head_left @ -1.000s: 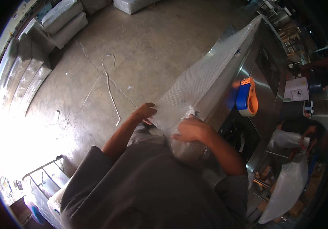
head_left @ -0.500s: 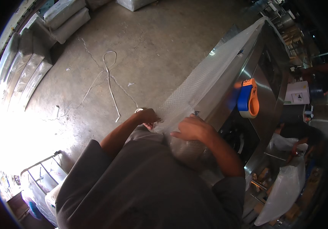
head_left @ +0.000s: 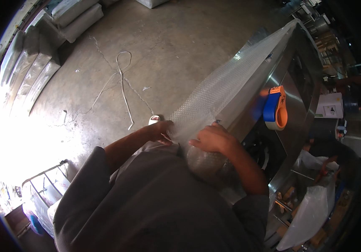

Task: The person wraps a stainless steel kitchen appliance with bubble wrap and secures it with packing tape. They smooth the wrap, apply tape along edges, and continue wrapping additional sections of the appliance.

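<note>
With the left hand (head_left: pixel 160 131) pinching bubble wrap (head_left: pixel 220 86) and the right hand (head_left: pixel 212 138) curled over it (I cannot tell its grip), covering the steel appliance (head_left: pixel 294 98) seems underway, calling next for even tension.

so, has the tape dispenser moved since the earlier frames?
No. The tape dispenser keeps the same spot beside the black panel on the steel surface; the whole view just shifted slightly.

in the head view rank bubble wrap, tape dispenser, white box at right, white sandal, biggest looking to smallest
1. Bubble wrap
2. Tape dispenser and white box: they look alike in size, and the box seems farther off, so not ranked
3. Sandal, only partly visible
</note>
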### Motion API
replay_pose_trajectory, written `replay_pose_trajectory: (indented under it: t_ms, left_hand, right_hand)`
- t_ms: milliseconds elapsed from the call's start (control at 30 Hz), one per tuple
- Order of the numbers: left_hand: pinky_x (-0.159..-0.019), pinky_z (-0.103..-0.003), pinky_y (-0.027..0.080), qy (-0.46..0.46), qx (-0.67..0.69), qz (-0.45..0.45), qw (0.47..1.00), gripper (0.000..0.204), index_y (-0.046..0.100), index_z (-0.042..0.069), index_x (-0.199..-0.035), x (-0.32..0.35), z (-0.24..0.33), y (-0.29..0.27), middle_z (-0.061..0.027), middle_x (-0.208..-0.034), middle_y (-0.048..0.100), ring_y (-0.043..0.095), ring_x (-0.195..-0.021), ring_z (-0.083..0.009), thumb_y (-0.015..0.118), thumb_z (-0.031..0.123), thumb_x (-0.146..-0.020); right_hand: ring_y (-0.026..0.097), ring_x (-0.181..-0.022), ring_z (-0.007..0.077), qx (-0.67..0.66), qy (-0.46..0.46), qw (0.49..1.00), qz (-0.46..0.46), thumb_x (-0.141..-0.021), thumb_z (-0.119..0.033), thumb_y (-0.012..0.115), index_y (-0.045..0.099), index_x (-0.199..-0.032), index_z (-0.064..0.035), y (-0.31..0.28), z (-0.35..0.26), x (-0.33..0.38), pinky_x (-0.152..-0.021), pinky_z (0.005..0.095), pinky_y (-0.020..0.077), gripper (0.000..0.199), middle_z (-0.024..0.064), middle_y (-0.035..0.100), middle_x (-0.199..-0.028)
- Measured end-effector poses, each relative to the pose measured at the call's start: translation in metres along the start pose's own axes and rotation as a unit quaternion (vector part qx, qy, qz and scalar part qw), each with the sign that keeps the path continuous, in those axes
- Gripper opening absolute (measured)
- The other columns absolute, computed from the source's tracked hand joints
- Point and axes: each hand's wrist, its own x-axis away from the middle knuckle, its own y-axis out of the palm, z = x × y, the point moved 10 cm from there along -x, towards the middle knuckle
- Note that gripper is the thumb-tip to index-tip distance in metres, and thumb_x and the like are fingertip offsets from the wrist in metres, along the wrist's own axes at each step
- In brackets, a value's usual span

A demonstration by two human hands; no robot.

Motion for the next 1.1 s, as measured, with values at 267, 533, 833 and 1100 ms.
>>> replay_pose_trajectory:
  t_ms: [267,533,833,1100]
  left_hand:
    - [-0.091,-0.05,0.06,-0.064,-0.05,-0.052,0.995,0.052,0.067,0.004,-0.128,-0.021,-0.009,-0.016,-0.0195,-0.121,0.072,0.072,-0.105,-0.0349,0.069,0.046,-0.098]
    - [-0.09,-0.045,0.056,-0.203,0.161,0.083,0.962,0.053,0.069,-0.002,-0.118,-0.016,-0.024,-0.035,-0.0196,-0.108,0.074,0.072,-0.095,-0.0379,0.072,0.046,-0.095]
    - [-0.072,-0.038,0.064,0.215,-0.628,-0.028,0.747,0.028,0.068,-0.004,-0.099,0.013,0.049,0.014,-0.0205,-0.093,0.075,0.077,-0.082,-0.0251,0.067,0.024,-0.099]
    - [-0.068,-0.038,0.061,0.027,-0.383,0.129,0.914,0.031,0.072,-0.004,-0.093,0.039,0.055,0.043,-0.0146,-0.08,0.076,0.076,-0.07,-0.0232,0.057,0.022,-0.1]
  right_hand:
    - [0.066,-0.112,0.0345,0.061,-0.117,0.986,0.098,-0.101,-0.044,0.056,0.077,-0.103,-0.0019,-0.006,-0.025,0.0,-0.109,0.0468,0.0403,0.047,0.0182,0.074,-0.107]
    - [0.066,-0.115,0.0324,0.039,-0.184,0.977,0.1,-0.1,-0.04,0.055,0.075,-0.111,-0.0031,-0.01,-0.046,-0.016,-0.111,0.0477,0.0397,0.043,0.0174,0.074,-0.112]
    - [0.07,-0.108,0.0377,0.016,0.014,1.0,-0.005,-0.099,-0.051,0.054,0.081,-0.096,-0.0013,0.001,0.011,0.007,-0.118,0.0559,0.0316,0.056,0.0223,0.076,-0.103]
    - [0.07,-0.107,0.0374,0.008,0.034,0.999,0.035,-0.096,-0.051,0.054,0.079,-0.093,-0.0012,0.003,0.019,0.009,-0.116,0.0567,0.0327,0.056,0.0212,0.076,-0.102]
